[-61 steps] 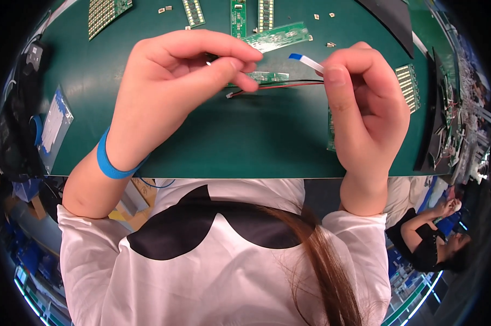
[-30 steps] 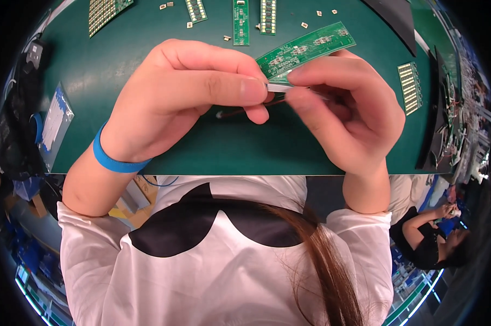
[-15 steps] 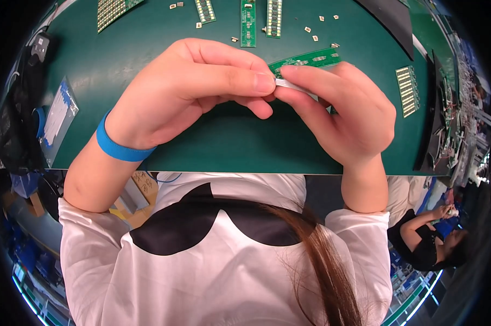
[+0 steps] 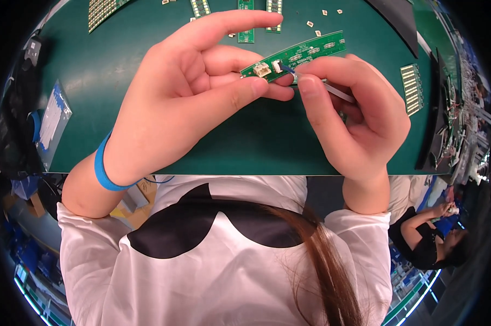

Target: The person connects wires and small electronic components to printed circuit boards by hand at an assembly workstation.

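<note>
My left hand pinches the near-left end of a narrow green circuit board between thumb and fingers, its index finger stretched out above the board. A cream socket and a smaller white connector sit on that end. In my right hand, thumb and index finger grip a flat white ribbon cable. Its blue end points at the small white connector and lies right beside it; whether it is inserted, I cannot tell. A blue wristband circles my left wrist.
More circuit boards lie at the far side of the green table, with small loose connectors among them. A gridded board is at the right, a plastic bag at the left. Another person sits lower right.
My left hand has let go of the cable's end and now holds the board, its index finger raised. My right hand has shifted slightly right, bringing the cable's blue end to the board's connector.
</note>
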The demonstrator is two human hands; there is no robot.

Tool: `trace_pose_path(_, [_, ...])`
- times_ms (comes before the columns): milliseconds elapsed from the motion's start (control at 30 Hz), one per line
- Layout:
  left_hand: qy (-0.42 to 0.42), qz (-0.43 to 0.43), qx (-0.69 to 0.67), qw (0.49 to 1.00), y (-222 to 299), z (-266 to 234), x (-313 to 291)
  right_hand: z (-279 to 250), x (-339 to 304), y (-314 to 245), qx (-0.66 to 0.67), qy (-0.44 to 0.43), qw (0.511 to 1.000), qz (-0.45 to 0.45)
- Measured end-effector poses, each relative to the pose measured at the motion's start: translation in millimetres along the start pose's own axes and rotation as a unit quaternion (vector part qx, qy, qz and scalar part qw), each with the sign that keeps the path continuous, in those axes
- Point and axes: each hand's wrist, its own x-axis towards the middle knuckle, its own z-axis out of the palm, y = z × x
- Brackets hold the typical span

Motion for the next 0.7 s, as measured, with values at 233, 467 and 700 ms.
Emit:
trace_pose_path(233, [0.006,-0.022,-0.025,0.999,-3.7,1.0,0.0,1.3,-6.4,0.3,-0.013,0.056,0.998,0.019])
trace_pose_path(467, [0.036,-0.041,-0.047,0.997,-10.3,0.5,1.0,-1.9,-7.8,-1.7,-0.023,0.032,0.998,0.042])
trace_pose_path(700, [0.029,-0.037,-0.029,0.998,-12.6,0.4,1.9,4.8,-7.5,6.1,-0.025,0.055,0.998,-0.019])
